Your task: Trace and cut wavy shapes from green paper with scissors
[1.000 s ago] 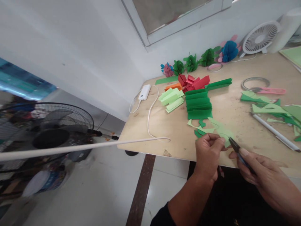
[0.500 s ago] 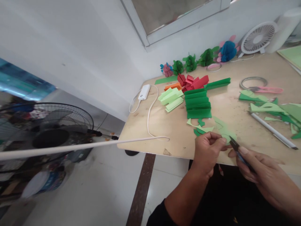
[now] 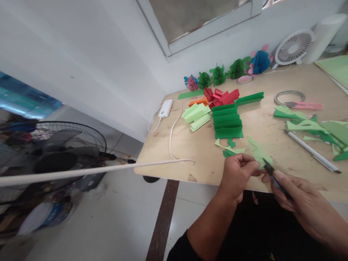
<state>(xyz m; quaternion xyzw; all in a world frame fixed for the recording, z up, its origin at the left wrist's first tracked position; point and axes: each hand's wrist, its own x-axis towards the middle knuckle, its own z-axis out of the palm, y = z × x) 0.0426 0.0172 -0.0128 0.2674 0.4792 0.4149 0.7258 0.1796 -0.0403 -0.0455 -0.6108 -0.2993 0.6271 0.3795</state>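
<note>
At the front edge of the table, my left hand (image 3: 239,174) pinches a piece of light green paper (image 3: 255,148) between thumb and fingers. A curved line shows on that paper. My right hand (image 3: 295,192) is closed around dark-handled scissors (image 3: 269,168), their blades pointing up and left against the paper. Light and dark green scraps (image 3: 231,148) lie just beyond my left hand. Farther back sit folded dark green paper (image 3: 227,121), folded light green strips (image 3: 197,115) and red folded paper (image 3: 230,97).
Paper honeycomb figures (image 3: 219,75) line the wall beside a small white fan (image 3: 294,49). To the right are a grey pen (image 3: 312,150), a tape roll (image 3: 289,97), pink-handled snips (image 3: 308,105) and more green scraps (image 3: 307,125). A white cable (image 3: 108,169) stretches off the table's left side.
The scissors' blades have shifted slightly against the light green paper. Both hands keep their grips, and the whole view has moved a little.
</note>
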